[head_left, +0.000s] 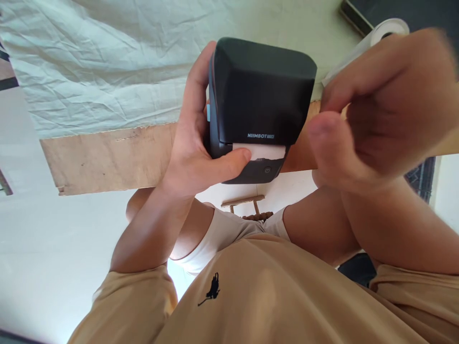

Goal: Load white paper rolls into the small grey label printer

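A black label printer (260,95) marked NIIMBOT is held up over the table edge. My left hand (195,148) is wrapped round its left side, thumb pressed on the white label strip (267,152) that sticks out of the slot. My right hand (380,105) is raised close to the camera at the right, fingers curled and thumb pinched toward them; whether anything is in the pinch is hidden. A white paper roll (373,40) lies behind the right hand.
A crumpled pale cloth (107,62) covers the wooden table (107,157), whose bare edge runs across the middle. Below are my beige shirt (268,296), white shorts and knees. A dark object (358,14) sits at the top right.
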`<state>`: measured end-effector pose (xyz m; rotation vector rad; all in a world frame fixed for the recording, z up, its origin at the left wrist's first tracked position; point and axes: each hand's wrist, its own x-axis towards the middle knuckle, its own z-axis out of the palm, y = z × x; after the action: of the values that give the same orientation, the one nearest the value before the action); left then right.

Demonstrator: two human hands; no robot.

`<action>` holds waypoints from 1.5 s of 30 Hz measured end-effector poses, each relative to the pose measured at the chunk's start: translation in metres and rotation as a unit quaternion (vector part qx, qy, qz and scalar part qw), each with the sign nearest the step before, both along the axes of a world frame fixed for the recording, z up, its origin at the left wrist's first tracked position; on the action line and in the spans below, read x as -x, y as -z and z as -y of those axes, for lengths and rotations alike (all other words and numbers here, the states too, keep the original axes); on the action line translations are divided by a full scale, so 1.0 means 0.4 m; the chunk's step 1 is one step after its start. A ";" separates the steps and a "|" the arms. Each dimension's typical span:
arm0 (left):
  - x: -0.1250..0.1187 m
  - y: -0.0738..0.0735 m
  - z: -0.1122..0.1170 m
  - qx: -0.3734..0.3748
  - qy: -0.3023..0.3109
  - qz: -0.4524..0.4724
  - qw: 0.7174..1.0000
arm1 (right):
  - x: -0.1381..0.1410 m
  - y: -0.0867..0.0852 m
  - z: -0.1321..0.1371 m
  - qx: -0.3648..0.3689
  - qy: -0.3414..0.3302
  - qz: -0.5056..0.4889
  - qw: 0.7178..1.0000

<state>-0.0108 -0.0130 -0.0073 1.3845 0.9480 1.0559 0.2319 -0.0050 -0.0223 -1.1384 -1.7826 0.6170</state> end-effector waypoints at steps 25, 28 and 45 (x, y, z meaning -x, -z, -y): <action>-0.036 -0.040 -0.004 0.127 -0.048 0.061 0.989 | 0.013 -0.017 -0.012 0.139 -0.039 0.018 0.989; -0.040 -0.043 -0.003 0.131 -0.046 0.060 0.988 | 0.015 -0.018 -0.008 0.136 -0.041 0.028 0.989; -0.049 -0.038 -0.015 0.162 -0.053 0.071 0.983 | 0.004 0.022 -0.010 0.090 -0.058 0.073 0.992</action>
<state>0.0088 -0.0069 0.0077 0.9884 1.0452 1.0130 0.2304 -0.0008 -0.0313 -1.2343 -1.9595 0.7937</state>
